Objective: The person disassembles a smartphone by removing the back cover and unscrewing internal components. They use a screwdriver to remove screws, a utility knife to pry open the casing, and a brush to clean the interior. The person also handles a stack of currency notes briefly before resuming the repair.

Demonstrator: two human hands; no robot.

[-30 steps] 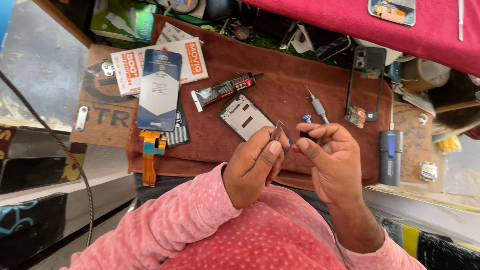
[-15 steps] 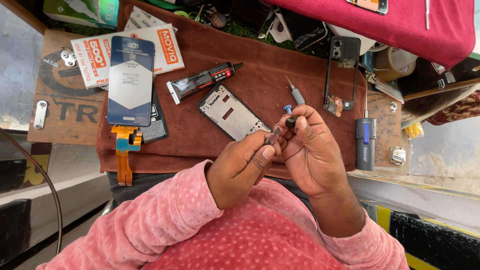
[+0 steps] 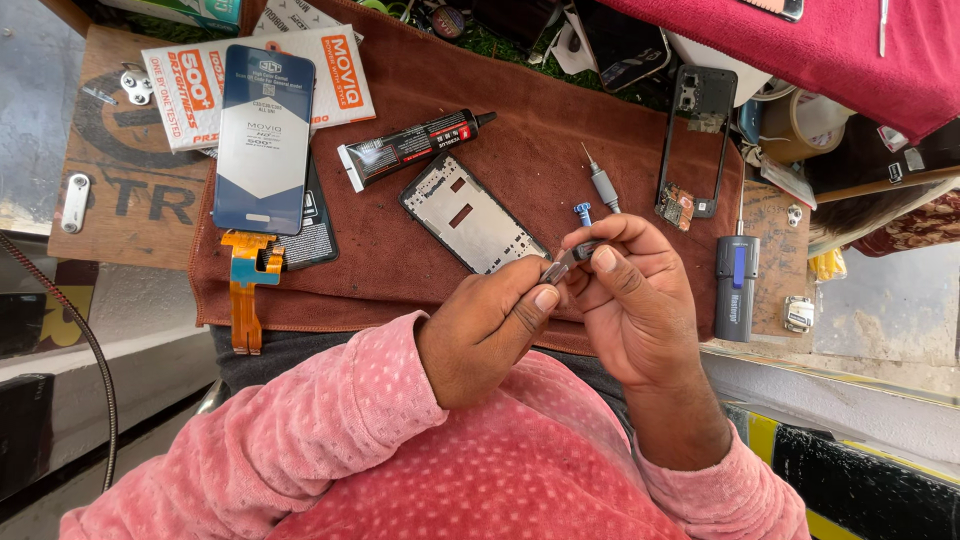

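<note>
Pinching slim tool (image 3: 562,262), seemingly angled up-right, both hands

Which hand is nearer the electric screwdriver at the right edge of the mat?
Right. The right hand sits just beside the grey electric screwdriver; the left hand is farther off, beyond the right hand.

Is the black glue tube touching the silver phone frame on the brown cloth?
Apart. The head view shows the glue tube lying above the phone frame, with a strip of bare brown cloth visible between them.
</note>
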